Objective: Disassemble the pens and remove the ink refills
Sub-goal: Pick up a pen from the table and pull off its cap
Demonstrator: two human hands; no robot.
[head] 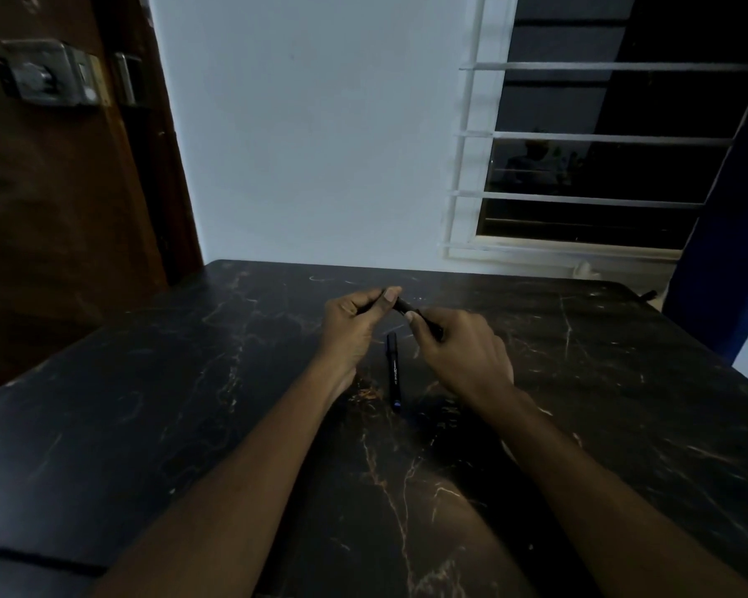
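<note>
Head view: both hands hold one black pen above the dark marble table. Left hand pinches one end, thumb on top; right hand grips the other end, fingers curled. Second black pen lies on table between the wrists.

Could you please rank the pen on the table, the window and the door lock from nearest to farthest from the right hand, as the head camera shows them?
From the right hand:
1. Pen on the table, lying just to its left, between the wrists.
2. Window, behind the table, on the right.
3. Door lock, far upper left, on the door.
</note>
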